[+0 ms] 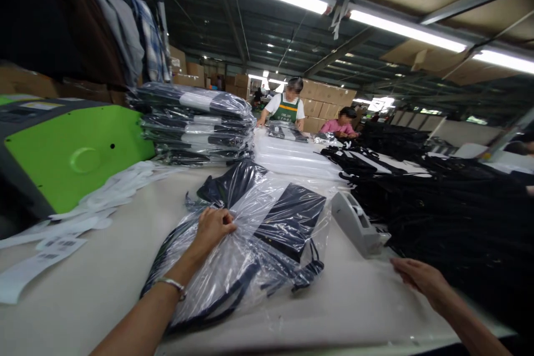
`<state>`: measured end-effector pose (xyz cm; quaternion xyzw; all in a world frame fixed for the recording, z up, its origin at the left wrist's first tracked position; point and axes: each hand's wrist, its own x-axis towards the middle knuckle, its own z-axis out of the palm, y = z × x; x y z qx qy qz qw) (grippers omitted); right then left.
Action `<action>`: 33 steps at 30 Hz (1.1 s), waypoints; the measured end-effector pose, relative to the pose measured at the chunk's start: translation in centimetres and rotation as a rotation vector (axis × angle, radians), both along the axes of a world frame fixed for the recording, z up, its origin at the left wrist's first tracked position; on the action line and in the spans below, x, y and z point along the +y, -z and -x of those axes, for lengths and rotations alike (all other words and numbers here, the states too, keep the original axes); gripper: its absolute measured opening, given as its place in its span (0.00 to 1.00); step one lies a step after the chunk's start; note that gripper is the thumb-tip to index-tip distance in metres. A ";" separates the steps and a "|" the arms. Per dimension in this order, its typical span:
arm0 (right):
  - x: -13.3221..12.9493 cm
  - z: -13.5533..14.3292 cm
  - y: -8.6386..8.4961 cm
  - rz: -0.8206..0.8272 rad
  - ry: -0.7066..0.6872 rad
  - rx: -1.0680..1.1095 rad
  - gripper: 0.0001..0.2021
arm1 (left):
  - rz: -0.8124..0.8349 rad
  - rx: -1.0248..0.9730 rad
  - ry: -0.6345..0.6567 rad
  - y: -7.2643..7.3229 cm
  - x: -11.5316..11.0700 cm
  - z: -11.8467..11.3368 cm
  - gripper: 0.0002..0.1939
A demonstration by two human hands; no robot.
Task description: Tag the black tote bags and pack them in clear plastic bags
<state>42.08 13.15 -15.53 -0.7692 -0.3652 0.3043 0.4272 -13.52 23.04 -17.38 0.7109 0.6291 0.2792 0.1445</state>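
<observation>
While the left hand (213, 226) leans in over the middle of the table, its thumb and fingertips are pinched together on the film of a clear plastic bag (250, 245). There it is, the bag, lying flat between the table's near edge and the stacks behind, glossy and creased, with dark folded fabric showing through and dark cords towards its right side. A bracelet (173, 285) rings the left wrist.

Over to the right hand (421, 281), held out by the near right corner of the table (346, 306), just beside a grey tape dispenser (361, 228)! Its fingers reach towards the dispenser's front end; the view is soft here, and I cannot tell whether they are closed on a strip of tape.

Along the right edge, a heap of black fabric (459, 222) spreads wide. Behind the bag sits a pile of white plastic packs (296, 161), and to its left a tall stack of bagged goods (196, 122). By the left edge stands a bright green machine (83, 150), a long strip of white labels (104, 194) trailing below it. At the far end, a co-worker in a green apron (286, 111) stands at the table.
</observation>
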 end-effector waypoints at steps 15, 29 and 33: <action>8.8 34.3 -8.9 0.020 -1.431 -0.135 0.12 | 0.019 -0.178 0.063 -2.0 0.0 1.7 0.09; 17.1 42.6 -5.9 0.182 -1.587 -0.713 0.11 | -0.025 -0.325 -0.227 -2.7 -5.6 11.8 0.12; 18.2 43.0 -4.7 0.193 -1.583 -0.908 0.12 | 0.091 -0.369 -0.357 -1.0 -6.2 13.2 0.17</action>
